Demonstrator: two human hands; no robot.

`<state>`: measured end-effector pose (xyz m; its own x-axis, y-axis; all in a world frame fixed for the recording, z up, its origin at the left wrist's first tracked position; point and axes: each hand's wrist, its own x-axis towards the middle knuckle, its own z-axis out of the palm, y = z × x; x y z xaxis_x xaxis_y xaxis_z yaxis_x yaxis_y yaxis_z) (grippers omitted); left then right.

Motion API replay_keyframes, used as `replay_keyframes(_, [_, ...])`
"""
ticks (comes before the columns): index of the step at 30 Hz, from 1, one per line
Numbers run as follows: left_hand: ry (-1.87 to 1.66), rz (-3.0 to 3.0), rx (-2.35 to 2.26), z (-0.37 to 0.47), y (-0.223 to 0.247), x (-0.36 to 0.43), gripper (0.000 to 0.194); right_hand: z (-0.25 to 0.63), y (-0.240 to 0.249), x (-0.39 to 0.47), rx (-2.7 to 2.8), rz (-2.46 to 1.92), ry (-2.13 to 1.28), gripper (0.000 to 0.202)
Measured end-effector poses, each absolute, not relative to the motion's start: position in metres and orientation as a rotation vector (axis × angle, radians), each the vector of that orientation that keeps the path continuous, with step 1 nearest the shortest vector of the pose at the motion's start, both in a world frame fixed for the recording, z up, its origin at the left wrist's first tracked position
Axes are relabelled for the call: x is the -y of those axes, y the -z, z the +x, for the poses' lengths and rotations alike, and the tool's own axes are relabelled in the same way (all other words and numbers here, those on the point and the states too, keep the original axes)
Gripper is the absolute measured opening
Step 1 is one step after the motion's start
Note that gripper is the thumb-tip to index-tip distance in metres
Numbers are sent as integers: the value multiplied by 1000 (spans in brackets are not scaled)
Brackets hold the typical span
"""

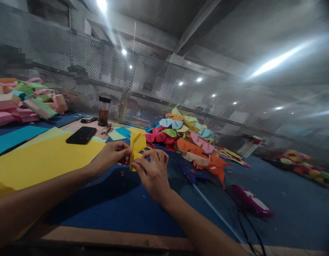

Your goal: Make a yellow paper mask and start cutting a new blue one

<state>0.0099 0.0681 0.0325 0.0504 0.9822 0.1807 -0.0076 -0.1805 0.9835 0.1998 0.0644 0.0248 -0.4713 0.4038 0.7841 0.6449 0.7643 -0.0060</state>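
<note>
Head view, item one: a folded, bright-yellow paper piece (136,142), being held above the blue-topped wooden bench (153,220). Left hand (115,153): grip pinching its left side. Right hand (153,172): grip pinching its lower right. Handling, as judged: thin stock is calling for light, even fingertip pressure; hard squeezing would be risking stray creases. Materials: flat, matte yellow paper sheets (44,160) lying at left; angular, multicoloured folded-paper shapes (189,145), many showing small dots, heaping at right; a glossy purple oblong object (252,201) resting nearer.
</note>
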Motion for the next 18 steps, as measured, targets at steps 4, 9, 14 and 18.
replay_keyframes(4, [-1314,1375,-1056,10,-31,-69,31,200,-24,-65,2138,-803,376,13])
replay_keyframes(9, [-1304,1396,-1055,11,-29,-68,28,200,-23,-67,2151,-833,377,12])
replay_keyframes(14, [-1292,1421,-1039,10,-27,-68,26,200,-21,-68,2152,-844,366,12])
replay_keyframes(18, [-1290,1480,-1046,11,-28,-68,25,200,-22,-68,2163,-867,374,11])
